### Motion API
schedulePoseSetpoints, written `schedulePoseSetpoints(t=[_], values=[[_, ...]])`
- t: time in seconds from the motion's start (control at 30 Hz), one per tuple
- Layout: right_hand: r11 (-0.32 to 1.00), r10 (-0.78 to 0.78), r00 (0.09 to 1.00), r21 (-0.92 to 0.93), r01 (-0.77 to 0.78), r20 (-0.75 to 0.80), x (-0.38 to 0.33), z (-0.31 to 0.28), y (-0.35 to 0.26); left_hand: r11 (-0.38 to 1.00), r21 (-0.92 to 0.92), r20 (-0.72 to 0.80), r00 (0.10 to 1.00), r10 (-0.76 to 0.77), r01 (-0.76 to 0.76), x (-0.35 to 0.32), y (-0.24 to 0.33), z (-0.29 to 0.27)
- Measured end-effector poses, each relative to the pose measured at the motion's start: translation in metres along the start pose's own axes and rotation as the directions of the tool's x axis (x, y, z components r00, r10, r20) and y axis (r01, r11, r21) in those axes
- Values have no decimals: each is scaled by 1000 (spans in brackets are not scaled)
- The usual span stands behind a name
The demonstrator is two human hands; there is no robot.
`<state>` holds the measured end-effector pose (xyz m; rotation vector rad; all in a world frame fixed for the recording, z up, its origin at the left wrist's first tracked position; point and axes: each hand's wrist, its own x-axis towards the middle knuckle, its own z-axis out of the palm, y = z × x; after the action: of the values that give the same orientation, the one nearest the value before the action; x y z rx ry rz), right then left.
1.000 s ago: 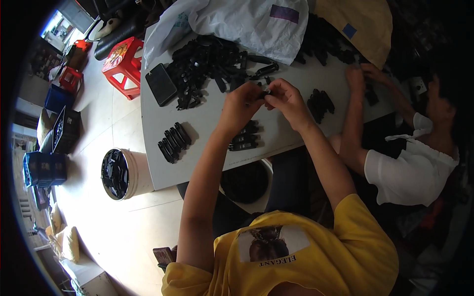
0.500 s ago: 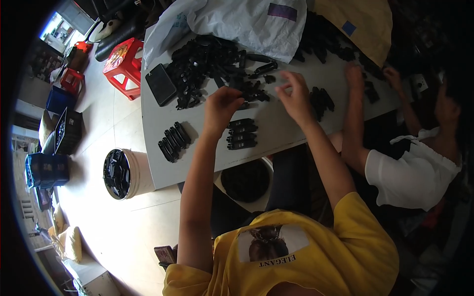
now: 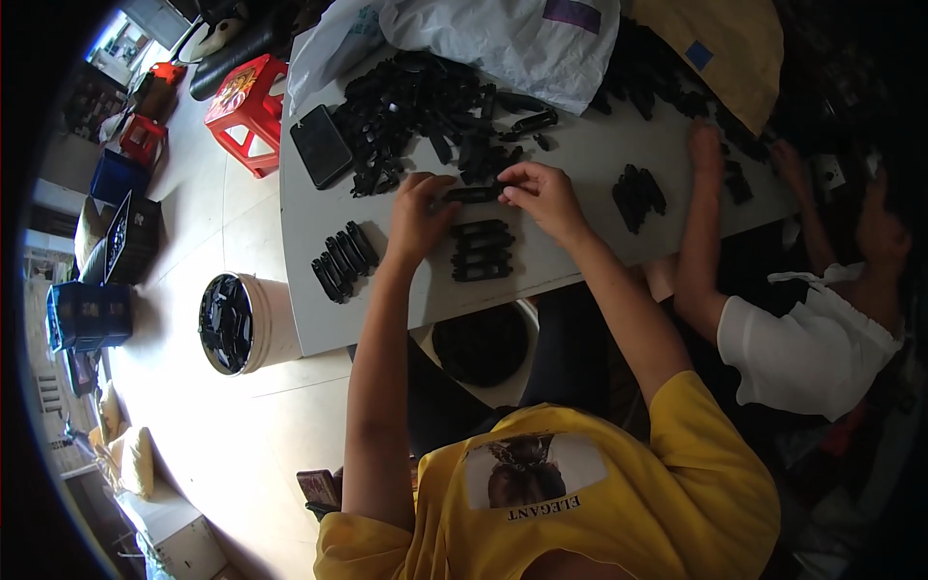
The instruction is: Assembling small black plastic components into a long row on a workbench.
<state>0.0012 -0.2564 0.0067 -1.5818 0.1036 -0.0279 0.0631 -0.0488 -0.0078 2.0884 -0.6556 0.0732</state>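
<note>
A long, narrow black plastic part (image 3: 471,194) lies level between my hands, low over the table at the front of a loose pile. My left hand (image 3: 421,215) has its fingers closed around the part's left end. At the right end, the thumb and forefinger of my right hand (image 3: 543,197) pinch together; whether a smaller piece sits between them is hidden. Just nearer to me, a stack of similar black parts (image 3: 482,251) lies side by side. Farther left, another row of black parts (image 3: 344,261) lies slanted near the table's left edge.
Behind my hands spreads a heap of black pieces (image 3: 416,106), with a dark tablet-like slab (image 3: 321,147) beside it and a white bag (image 3: 503,43) behind. A small cluster (image 3: 638,196) lies right, near a co-worker's hand (image 3: 707,145). A filled bucket (image 3: 271,319) stands left of the table (image 3: 406,307).
My right hand has come left and down, its spread fingers closing at the part's right end. My left hand has shifted slightly, and the part now shows between both hands.
</note>
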Motion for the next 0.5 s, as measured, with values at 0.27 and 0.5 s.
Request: schedulePoseSetpoints(t=[0.27, 0.5], values=[[917, -277, 958, -320, 240, -75, 6, 9, 2, 982, 178, 220, 970, -103, 64, 5, 35, -5], [889, -201, 979, -428, 164, -43, -2, -7, 16, 909, 416, 103, 992, -76, 26, -5, 20, -19]])
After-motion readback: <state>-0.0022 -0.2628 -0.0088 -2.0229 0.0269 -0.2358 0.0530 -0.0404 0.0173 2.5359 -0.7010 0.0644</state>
